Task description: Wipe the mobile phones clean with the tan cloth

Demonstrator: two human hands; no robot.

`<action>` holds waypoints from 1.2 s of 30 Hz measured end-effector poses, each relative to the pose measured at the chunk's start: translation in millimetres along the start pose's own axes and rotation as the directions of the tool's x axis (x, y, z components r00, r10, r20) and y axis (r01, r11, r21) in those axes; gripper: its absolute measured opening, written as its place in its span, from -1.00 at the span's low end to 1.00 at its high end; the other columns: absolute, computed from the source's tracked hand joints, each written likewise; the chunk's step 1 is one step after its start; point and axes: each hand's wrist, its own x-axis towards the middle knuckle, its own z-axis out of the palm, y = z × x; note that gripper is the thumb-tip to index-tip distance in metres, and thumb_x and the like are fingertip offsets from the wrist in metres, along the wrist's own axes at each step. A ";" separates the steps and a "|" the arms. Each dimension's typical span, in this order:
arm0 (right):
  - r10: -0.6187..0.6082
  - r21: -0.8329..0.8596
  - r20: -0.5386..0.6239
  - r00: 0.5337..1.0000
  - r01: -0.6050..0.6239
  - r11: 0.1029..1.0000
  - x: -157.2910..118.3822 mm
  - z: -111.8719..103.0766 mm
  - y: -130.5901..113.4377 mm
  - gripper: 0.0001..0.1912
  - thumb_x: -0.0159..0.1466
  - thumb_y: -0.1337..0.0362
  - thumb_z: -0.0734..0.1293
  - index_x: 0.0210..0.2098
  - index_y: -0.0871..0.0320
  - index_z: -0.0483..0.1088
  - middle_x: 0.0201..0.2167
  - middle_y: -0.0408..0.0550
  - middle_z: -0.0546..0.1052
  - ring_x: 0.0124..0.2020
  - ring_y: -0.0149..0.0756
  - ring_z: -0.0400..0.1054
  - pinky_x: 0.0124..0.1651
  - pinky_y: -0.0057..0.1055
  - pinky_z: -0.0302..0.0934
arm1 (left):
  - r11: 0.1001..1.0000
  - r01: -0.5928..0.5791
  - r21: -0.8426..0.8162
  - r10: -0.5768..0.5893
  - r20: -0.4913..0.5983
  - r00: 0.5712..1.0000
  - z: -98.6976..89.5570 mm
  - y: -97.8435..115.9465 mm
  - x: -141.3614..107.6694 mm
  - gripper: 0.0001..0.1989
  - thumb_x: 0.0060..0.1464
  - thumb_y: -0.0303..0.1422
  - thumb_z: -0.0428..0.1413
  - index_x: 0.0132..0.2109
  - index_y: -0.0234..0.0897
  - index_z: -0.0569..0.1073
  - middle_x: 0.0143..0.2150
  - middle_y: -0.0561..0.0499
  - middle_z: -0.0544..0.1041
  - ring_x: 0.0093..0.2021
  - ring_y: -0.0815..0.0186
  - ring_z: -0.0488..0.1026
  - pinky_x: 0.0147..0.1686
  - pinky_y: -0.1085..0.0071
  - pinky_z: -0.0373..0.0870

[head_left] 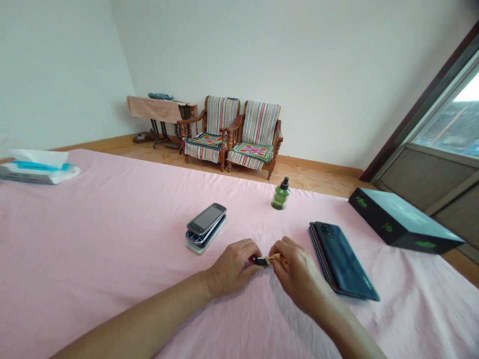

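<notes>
Ahead of me, two white walls (299,65) meet in a corner, with a wooden skirting board (318,162) along their base above a tan tiled floor (299,180). Against the far wall stand two wooden armchairs (239,134) with striped covers and embroidered seat cushions, side by side. Left of them is a treadle sewing table (160,108) under a peach cloth. To my right, a dark-framed window (454,119) lets in pale daylight above brownish lower panels (422,179).
</notes>
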 end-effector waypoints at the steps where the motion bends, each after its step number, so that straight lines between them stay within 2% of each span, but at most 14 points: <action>1: -0.012 -0.005 -0.002 1.000 0.012 1.000 -0.9 1.9 -0.6 -0.80 0.18 0.56 0.20 -0.44 0.19 0.35 -0.44 -0.08 0.39 -0.41 -0.32 0.28 -0.35 -0.43 0.02 | 1.000 0.000 -0.001 0.000 0.001 1.000 0.0 -0.3 0.0 -0.80 0.27 -0.28 -0.02 -0.28 -0.29 0.36 -0.37 -0.01 0.40 -0.34 0.26 0.36 -0.34 0.41 0.26; 6: -0.060 -0.021 -0.044 0.997 0.059 0.998 -2.6 9.1 -3.6 -0.78 0.24 0.54 0.15 -0.39 0.20 0.35 -0.39 -0.04 0.41 -0.34 -0.26 0.28 -0.27 -0.37 0.06 | 1.000 0.005 0.000 -0.005 -0.001 1.000 -0.1 -1.2 -1.1 -0.77 0.28 -0.23 -0.04 -0.28 -0.28 0.35 -0.37 -0.01 0.40 -0.34 0.25 0.36 -0.33 0.40 0.27; 12: -0.011 -0.078 -0.029 1.000 0.009 0.997 -4.9 2.5 1.0 -0.81 0.20 0.55 0.19 -0.42 0.18 0.33 -0.40 -0.06 0.40 -0.38 -0.28 0.27 -0.31 -0.39 0.03 | 1.000 0.028 -0.002 -0.028 0.004 1.000 -0.3 -1.1 -1.1 -0.79 0.27 -0.25 -0.01 -0.27 -0.28 0.37 -0.37 -0.01 0.41 -0.34 0.26 0.37 -0.35 0.40 0.27; 20: -0.047 -0.033 -0.096 0.994 0.044 0.998 -2.0 15.5 -6.3 -0.80 0.26 0.52 0.15 -0.39 0.18 0.33 -0.37 -0.02 0.40 -0.34 -0.26 0.27 -0.28 -0.38 0.08 | 0.997 0.079 -0.002 -0.079 -0.021 0.997 0.4 -1.4 -0.4 -0.83 0.22 -0.29 0.04 -0.30 -0.28 0.37 -0.38 0.01 0.41 -0.35 0.28 0.37 -0.35 0.41 0.28; 23: -0.024 -0.069 -0.110 0.994 0.017 0.997 -6.7 10.3 6.9 -0.82 0.24 0.51 0.15 -0.40 0.17 0.30 -0.39 -0.05 0.39 -0.37 -0.27 0.28 -0.31 -0.39 0.08 | 0.993 0.117 0.008 -0.117 -0.036 0.993 -1.3 -1.5 -0.6 -0.90 0.16 -0.36 0.11 -0.31 -0.28 0.39 -0.39 0.04 0.42 -0.37 0.30 0.36 -0.37 0.44 0.25; 27: 0.059 -0.193 -0.098 0.993 -0.077 0.978 -22.1 2.6 33.4 -0.78 0.12 0.57 0.15 -0.47 0.14 0.26 -0.47 -0.10 0.34 -0.47 -0.31 0.26 -0.38 -0.40 0.06 | 0.981 0.192 0.026 -0.189 -0.091 0.978 -4.2 -4.7 -0.6 -0.91 0.05 -0.47 0.18 -0.35 -0.29 0.40 -0.41 0.05 0.41 -0.38 0.30 0.35 -0.39 0.44 0.22; 29: 0.063 -0.195 -0.150 0.987 -0.092 0.977 -27.0 -3.8 39.2 -0.80 0.13 0.55 0.15 -0.46 0.12 0.25 -0.46 -0.12 0.34 -0.49 -0.33 0.26 -0.40 -0.41 0.07 | 0.976 0.216 0.026 -0.212 -0.106 0.972 -5.0 -6.0 -0.3 -0.91 0.03 -0.49 0.19 -0.35 -0.29 0.40 -0.40 0.05 0.42 -0.39 0.30 0.34 -0.38 0.44 0.22; 31: 0.046 -0.170 -0.250 0.967 -0.090 0.981 -25.9 -11.8 35.1 -0.85 0.18 0.48 0.18 -0.44 0.11 0.25 -0.44 -0.11 0.35 -0.46 -0.31 0.28 -0.37 -0.39 0.10 | 0.975 0.221 0.021 -0.218 -0.101 0.971 -5.2 -5.7 0.0 -0.92 0.03 -0.49 0.20 -0.35 -0.29 0.42 -0.40 0.05 0.42 -0.39 0.31 0.34 -0.39 0.44 0.22; 34: 0.030 -0.100 -0.398 0.917 -0.076 0.992 -14.6 -15.6 14.9 -0.87 0.22 0.45 0.19 -0.39 0.12 0.30 -0.39 -0.07 0.37 -0.40 -0.28 0.30 -0.34 -0.38 0.14 | 0.977 0.211 0.009 -0.210 -0.080 0.974 -5.4 -2.8 0.4 -0.94 0.04 -0.47 0.19 -0.34 -0.29 0.43 -0.40 0.06 0.42 -0.39 0.32 0.35 -0.38 0.45 0.23; 36: -0.029 -0.037 -0.373 0.927 0.016 0.999 -7.0 -5.8 -0.7 -0.82 0.23 0.49 0.17 -0.31 0.14 0.35 -0.36 -0.05 0.38 -0.37 -0.30 0.32 -0.32 -0.39 0.19 | 0.979 0.202 0.001 -0.202 -0.069 0.977 -5.9 -1.2 0.5 -0.95 0.06 -0.44 0.18 -0.33 -0.29 0.44 -0.40 0.05 0.43 -0.38 0.31 0.35 -0.38 0.44 0.25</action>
